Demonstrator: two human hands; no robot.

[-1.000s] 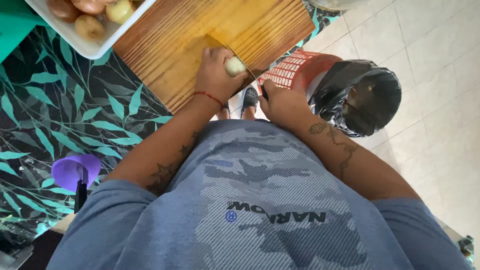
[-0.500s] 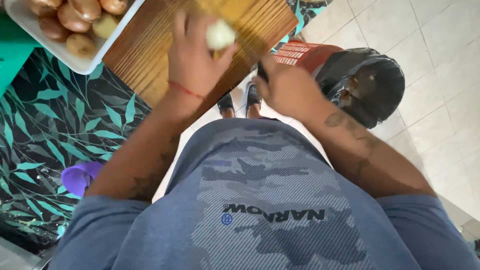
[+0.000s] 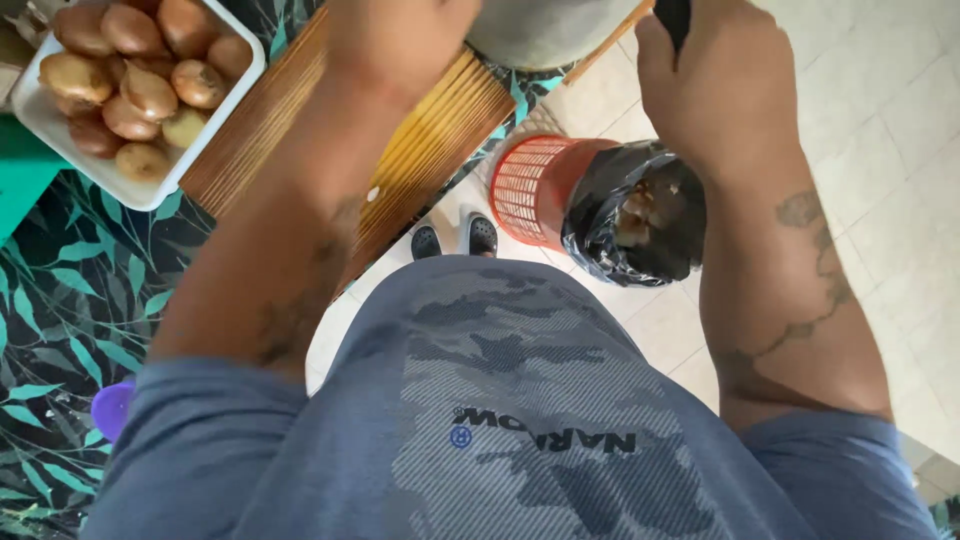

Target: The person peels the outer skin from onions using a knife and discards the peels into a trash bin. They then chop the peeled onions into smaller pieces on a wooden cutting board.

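My left hand (image 3: 400,40) reaches over the wooden cutting board (image 3: 440,130) at the top edge of the view. Only its back shows; the fingers are cut off, so I cannot tell what it holds. My right hand (image 3: 720,90) is closed around a dark knife handle (image 3: 672,18), raised next to a grey metal bowl (image 3: 545,30) that stands at the board's far end. A white tray (image 3: 150,190) with several brown onions (image 3: 150,90) lies on the board's left side.
A red mesh basket (image 3: 530,185) lined with a black bag (image 3: 640,210) holding peel scraps stands on the tiled floor below the table edge. A leaf-patterned cloth (image 3: 70,300) covers the table. A purple object (image 3: 110,405) lies near my left elbow.
The view has tilted down and closer. My left hand with the peeled onion moved up past the top edge; the onion is out of sight. My right hand rose from the basket to beside the bowl.
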